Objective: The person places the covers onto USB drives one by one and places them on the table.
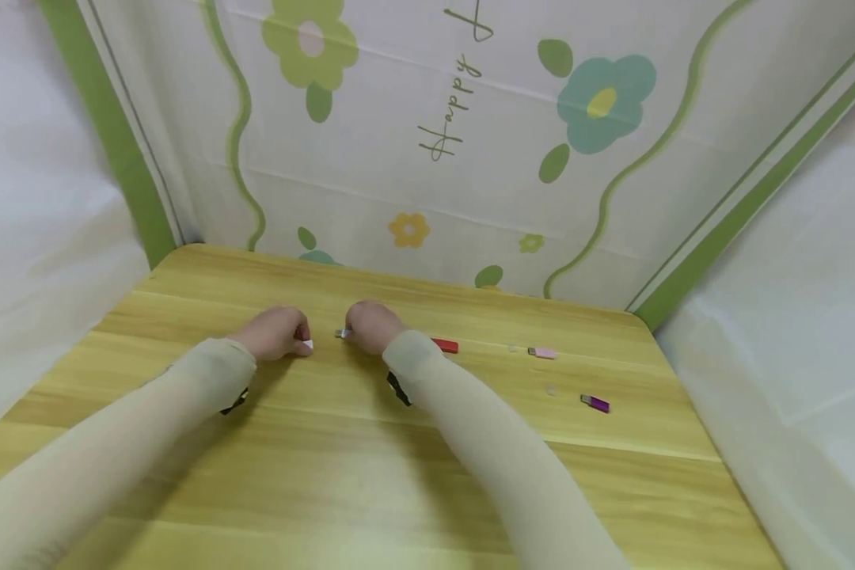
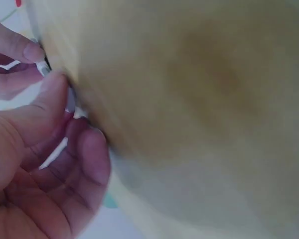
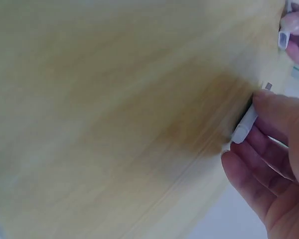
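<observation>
My left hand (image 1: 274,332) pinches a small white cap (image 1: 309,344) between thumb and fingers, low over the wooden table at left of centre. In the right wrist view the hollow end of the cap (image 3: 283,41) faces out from those fingertips. To its right, my right hand (image 1: 372,326) grips a white USB flash drive (image 3: 245,125) by its body. The drive's metal plug (image 1: 339,334) sticks out toward the left hand. A short gap separates cap and plug.
Just past the right wrist lies a red USB drive (image 1: 445,346), partly hidden by the sleeve. Farther right are a pink USB drive (image 1: 544,353), a purple one (image 1: 597,404) and two small clear pieces (image 1: 551,389). A flowered curtain (image 1: 399,158) hangs behind the table (image 1: 313,491).
</observation>
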Action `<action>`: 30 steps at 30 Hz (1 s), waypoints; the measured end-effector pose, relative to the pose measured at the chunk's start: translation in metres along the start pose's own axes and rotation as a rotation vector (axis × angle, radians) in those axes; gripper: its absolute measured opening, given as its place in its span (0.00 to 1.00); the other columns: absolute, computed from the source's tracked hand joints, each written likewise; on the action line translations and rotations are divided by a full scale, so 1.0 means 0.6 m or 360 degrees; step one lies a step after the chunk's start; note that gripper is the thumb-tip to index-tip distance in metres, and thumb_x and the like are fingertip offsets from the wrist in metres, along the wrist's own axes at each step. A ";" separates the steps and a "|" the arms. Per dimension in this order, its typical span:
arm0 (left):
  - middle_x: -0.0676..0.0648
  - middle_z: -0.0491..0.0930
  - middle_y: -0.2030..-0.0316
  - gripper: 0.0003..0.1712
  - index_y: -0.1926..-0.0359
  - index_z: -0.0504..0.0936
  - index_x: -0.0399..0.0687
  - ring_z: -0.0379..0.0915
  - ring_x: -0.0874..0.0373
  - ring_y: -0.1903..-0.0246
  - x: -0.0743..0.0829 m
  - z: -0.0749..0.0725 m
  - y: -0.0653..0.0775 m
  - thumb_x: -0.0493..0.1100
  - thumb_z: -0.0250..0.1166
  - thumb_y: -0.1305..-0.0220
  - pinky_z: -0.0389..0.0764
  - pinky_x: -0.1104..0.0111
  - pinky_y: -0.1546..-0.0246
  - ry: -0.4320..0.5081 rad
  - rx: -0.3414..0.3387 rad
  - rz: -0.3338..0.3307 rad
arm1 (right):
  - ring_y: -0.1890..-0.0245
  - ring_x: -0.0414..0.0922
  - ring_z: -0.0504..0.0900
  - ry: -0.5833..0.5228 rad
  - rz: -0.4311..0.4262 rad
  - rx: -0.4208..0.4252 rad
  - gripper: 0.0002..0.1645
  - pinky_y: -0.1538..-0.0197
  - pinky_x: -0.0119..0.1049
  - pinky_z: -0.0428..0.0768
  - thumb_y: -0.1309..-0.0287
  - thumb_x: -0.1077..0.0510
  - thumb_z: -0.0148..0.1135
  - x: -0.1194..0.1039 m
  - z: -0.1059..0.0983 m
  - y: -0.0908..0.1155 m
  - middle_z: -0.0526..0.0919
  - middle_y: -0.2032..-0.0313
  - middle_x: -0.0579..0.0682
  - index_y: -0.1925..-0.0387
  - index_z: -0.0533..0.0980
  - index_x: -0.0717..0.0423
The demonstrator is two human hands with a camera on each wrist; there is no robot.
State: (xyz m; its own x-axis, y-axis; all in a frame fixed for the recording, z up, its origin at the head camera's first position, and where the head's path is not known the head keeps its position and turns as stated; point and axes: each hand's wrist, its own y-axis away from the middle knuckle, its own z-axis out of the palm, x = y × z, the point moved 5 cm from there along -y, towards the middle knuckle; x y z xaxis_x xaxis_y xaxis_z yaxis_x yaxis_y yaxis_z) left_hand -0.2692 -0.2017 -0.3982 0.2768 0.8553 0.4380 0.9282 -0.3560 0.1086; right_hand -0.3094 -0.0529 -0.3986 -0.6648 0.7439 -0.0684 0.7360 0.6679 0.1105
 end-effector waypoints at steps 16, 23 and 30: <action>0.56 0.84 0.69 0.04 0.66 0.88 0.46 0.77 0.65 0.71 0.115 -0.005 0.054 0.39 0.74 0.43 0.80 0.68 0.69 0.0066 0.0092 0.0531 | 0.72 0.33 0.77 -0.0089 -0.0213 0.0182 0.09 0.63 0.26 0.77 0.35 0.53 0.65 -0.005 -0.081 0.169 0.86 0.69 0.41 0.65 0.87 0.51; 0.59 0.83 0.71 0.04 0.66 0.88 0.47 0.76 0.70 0.73 0.190 -0.010 0.090 0.37 0.74 0.43 0.80 0.72 0.72 0.0148 0.0203 0.0774 | 0.74 0.32 0.76 -0.0164 -0.0340 0.0349 0.07 0.68 0.23 0.75 0.37 0.54 0.67 -0.011 -0.093 0.271 0.83 0.71 0.41 0.62 0.86 0.52; 0.56 0.85 0.69 0.07 0.66 0.88 0.46 0.78 0.71 0.72 0.260 -0.010 0.133 0.36 0.77 0.47 0.81 0.75 0.71 0.0126 0.0349 0.1126 | 0.73 0.34 0.79 -0.0144 -0.0503 0.0652 0.06 0.67 0.21 0.76 0.39 0.57 0.68 -0.019 -0.103 0.365 0.84 0.69 0.43 0.63 0.85 0.54</action>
State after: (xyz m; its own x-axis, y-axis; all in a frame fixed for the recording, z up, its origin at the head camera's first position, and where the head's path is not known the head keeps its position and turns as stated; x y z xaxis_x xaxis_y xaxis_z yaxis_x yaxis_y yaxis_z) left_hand -0.1534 -0.0987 -0.3159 0.8155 0.4174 0.4009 0.5657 -0.7210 -0.4001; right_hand -0.1484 0.0833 -0.3126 -0.8622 0.4915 -0.1229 0.5029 0.8008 -0.3252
